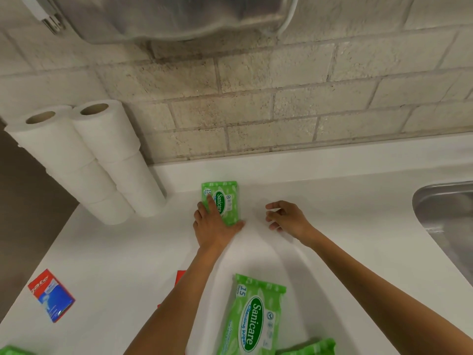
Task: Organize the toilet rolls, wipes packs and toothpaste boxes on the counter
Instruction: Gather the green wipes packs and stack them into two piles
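A green wipes pack (225,198) lies flat on the white counter (332,213) near the back wall. My left hand (213,224) rests on the pack's near half with straight fingers. My right hand (285,217) hovers just right of the pack, fingers loosely curled, holding nothing. Two stacks of white toilet rolls (87,160) stand at the back left corner. A second green wipes pack (253,321) lies near me between my forearms. A red and blue toothpaste box (51,295) lies at the left front. A red box edge (180,276) peeks out behind my left forearm.
A steel sink (445,219) is set into the counter at the right. More green packs show at the bottom edge (307,348) and the bottom left corner (11,351). A metal dispenser (166,16) hangs on the brick wall above.
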{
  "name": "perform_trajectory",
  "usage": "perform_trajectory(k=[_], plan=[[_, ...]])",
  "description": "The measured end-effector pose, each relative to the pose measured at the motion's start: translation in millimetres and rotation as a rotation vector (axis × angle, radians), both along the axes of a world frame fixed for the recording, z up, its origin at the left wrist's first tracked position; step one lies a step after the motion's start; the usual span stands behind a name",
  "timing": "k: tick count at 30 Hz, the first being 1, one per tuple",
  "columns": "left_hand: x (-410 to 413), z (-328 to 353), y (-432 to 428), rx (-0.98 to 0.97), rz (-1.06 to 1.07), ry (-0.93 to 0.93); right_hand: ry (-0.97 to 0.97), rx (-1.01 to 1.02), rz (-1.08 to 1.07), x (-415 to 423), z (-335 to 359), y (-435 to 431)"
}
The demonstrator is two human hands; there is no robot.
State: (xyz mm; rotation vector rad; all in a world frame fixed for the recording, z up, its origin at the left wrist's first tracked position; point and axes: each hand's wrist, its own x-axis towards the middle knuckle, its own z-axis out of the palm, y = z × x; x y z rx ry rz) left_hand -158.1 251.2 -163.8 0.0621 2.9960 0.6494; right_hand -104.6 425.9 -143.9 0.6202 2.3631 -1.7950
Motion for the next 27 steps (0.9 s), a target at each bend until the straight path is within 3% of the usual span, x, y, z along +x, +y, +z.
perform_trajectory(k=[9, 18, 27], plan=[[1.4, 12.4, -3.4, 0.03, -0.04, -0.089, -0.005, 0.005, 0.015, 7.0, 7.2, -3.5], [38.6, 40.0, -14.7, 0.307, -0.088, 0.033, 0.026, 0.012, 0.049, 27.8, 30.5, -16.2], [110.3, 47.2, -42.2, 0.41, -0.137, -0.142, 0.022, 0.02, 0.087, 79.7, 43.9, -47.5]])
